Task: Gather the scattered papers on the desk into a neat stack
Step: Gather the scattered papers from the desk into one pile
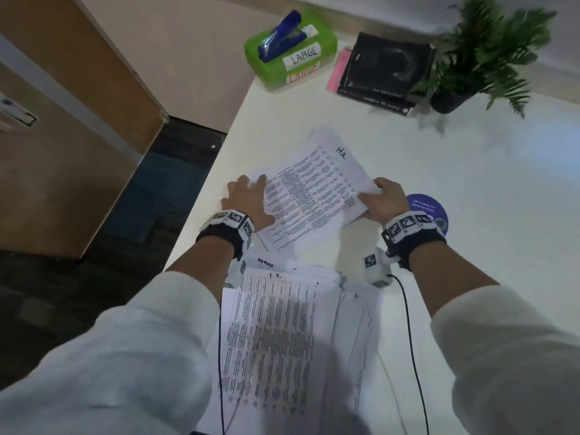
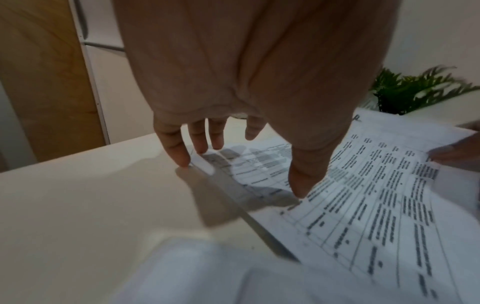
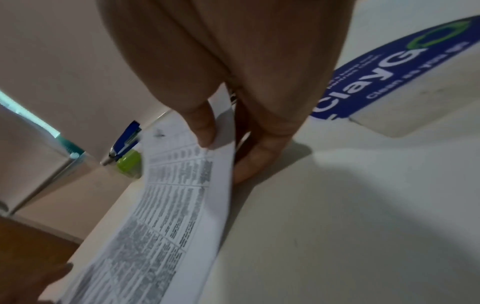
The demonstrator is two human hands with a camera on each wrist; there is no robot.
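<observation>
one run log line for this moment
phase: gathering | left hand: fingertips on far papers | right hand: pinching their edge | near pile: untidy

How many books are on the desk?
2, I think: black books stacked at the desk's far edge beside the plant. Something pink pokes out beside them; I can't tell what.

- Desk (image 1: 470, 189): smooth white top with a soft sheen.
- Papers (image 1: 314, 196): thin matt white printed sheets.
- Green box (image 1: 282, 62) at eleven o'clock: glossy plastic.
- Stapler (image 1: 279, 36): shiny blue plastic.
- Cabinet (image 1: 62, 89) at nine o'clock: matt wood grain.
- Sleeves (image 1: 125, 356): soft white cloth.
</observation>
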